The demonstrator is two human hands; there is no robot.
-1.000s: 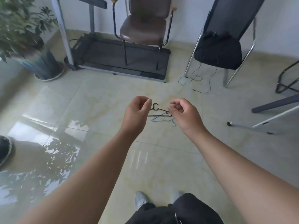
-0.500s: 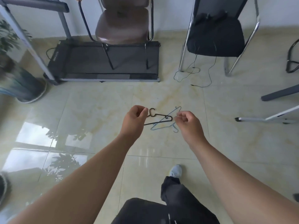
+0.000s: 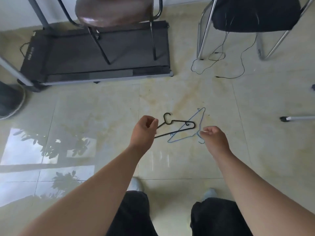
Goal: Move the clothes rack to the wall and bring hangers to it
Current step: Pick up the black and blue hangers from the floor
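Glossy beige floor tiles (image 3: 102,116) carry a black hanger (image 3: 177,127) and a blue hanger (image 3: 190,132), crossed between the person's fingers. Left hand (image 3: 143,132) and right hand (image 3: 213,138) hover loosely curled, gripping nothing, the blue hanger's hook just beside the right fingertips (image 3: 203,132).

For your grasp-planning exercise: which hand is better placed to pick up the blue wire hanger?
Right. The right hand hovers beside the blue wire hanger, fingertips near its hook end. The left hand sits over the black hanger instead.
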